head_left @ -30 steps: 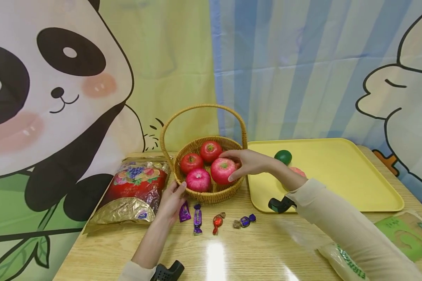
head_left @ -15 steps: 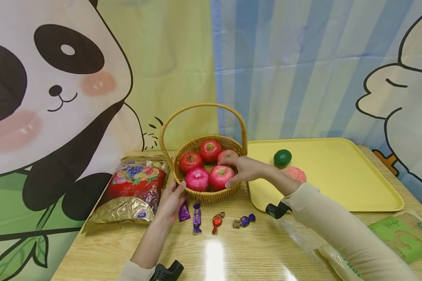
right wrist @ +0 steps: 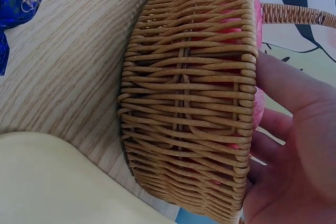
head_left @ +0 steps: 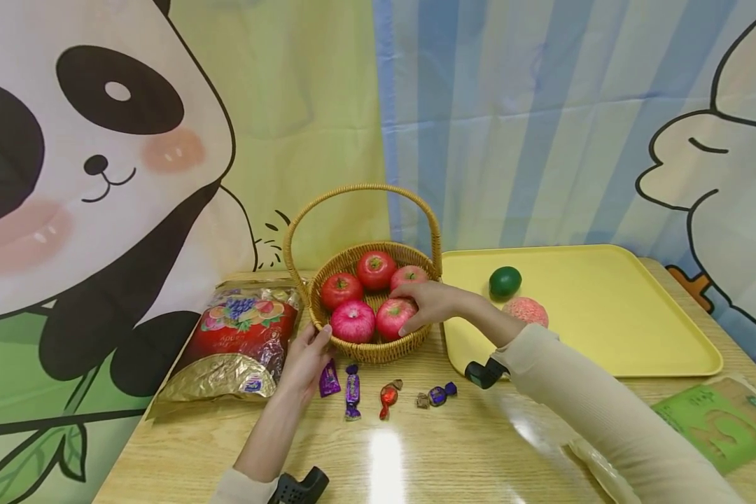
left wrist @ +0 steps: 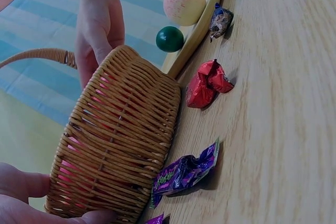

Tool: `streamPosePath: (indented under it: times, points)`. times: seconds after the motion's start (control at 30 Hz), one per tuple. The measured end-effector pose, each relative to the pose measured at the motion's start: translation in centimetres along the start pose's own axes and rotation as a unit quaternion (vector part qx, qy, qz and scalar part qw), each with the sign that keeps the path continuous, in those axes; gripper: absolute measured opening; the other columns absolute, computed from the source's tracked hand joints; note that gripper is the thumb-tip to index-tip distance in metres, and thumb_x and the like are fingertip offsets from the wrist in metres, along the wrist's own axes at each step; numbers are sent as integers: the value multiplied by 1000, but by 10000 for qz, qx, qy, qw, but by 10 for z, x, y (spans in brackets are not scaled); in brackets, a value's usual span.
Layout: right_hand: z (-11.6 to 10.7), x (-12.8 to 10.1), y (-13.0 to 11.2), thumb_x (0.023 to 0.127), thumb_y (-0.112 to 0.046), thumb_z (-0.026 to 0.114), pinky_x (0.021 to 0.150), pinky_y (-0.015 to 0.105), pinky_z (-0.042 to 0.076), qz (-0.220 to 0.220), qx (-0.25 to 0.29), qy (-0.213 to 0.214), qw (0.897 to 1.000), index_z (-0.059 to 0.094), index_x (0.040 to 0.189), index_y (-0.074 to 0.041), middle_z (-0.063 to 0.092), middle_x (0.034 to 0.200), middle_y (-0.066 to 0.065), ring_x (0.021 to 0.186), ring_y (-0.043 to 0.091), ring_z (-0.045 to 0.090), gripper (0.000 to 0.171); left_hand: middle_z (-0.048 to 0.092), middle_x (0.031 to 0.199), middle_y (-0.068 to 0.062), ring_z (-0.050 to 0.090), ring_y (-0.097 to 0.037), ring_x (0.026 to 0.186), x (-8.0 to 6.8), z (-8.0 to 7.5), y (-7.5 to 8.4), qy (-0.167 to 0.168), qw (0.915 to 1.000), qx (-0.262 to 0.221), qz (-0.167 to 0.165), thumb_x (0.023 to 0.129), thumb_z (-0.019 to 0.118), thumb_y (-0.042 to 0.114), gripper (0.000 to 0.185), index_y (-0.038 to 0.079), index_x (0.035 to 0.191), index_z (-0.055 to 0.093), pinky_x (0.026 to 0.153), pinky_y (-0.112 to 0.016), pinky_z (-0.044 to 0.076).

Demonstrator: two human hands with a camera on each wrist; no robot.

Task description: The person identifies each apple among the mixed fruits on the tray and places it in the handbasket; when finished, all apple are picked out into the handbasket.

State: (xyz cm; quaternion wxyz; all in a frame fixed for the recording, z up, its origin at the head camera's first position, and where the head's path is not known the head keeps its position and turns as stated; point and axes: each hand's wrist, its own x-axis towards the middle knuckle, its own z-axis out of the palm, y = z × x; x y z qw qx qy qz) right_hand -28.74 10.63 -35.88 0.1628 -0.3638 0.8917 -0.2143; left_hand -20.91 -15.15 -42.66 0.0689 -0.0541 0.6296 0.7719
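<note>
A wicker basket with a tall arched handle holds several red and pink fruits. My left hand grips its front left rim, the thumb lying over the edge. Reaching in from the right, my right hand curls its thumb and fingers round a pink apple low at the basket's front right. Beside that are a magenta apple, a paler apple partly behind the hand, and two red tomato-like fruits, one at the back. In the right wrist view the basket wall hides most of the fruit.
Several wrapped candies, among them a red candy, lie before the basket. A candy bag leans at left. The yellow tray at right holds a dark green fruit and a pink round fruit. A green package lies front right.
My right hand has lowered the pink apple to the basket's front right, which uncovers the paler apple behind. The left hand has stayed on the rim.
</note>
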Motion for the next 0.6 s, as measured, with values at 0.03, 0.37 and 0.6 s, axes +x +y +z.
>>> streamPosePath:
  times: [0.03, 0.37, 0.6]
  points:
    - [0, 0, -1, 83, -33, 75, 100, 42, 52, 2, -36, -11, 10000, 52, 135, -7, 59, 127, 11, 118, 27, 57, 62, 20, 159, -22, 21, -34, 147, 0, 0, 0, 11, 10000, 1, -7, 105, 38, 15, 56, -1, 154, 14, 123, -50, 19]
    - [3, -2, -14, 88, -39, 70, 104, 45, 50, 453, -751, -51, 9961, 44, 143, -6, 62, 129, 14, 120, 30, 59, 69, 19, 160, -21, 20, -34, 148, 0, -1, -2, 16, 10000, 37, -70, 105, 39, 17, 58, 0, 154, 13, 123, -51, 18]
    - [0, -11, -19, 90, -37, 68, 74, 34, 52, 441, -1225, 164, 9913, 57, 130, -9, 68, 97, 4, 84, 17, 60, 50, 22, 159, -21, 24, -34, 146, 1, -2, -1, 24, 9999, 133, -49, 105, 40, 17, 57, 0, 154, 15, 123, -50, 22]
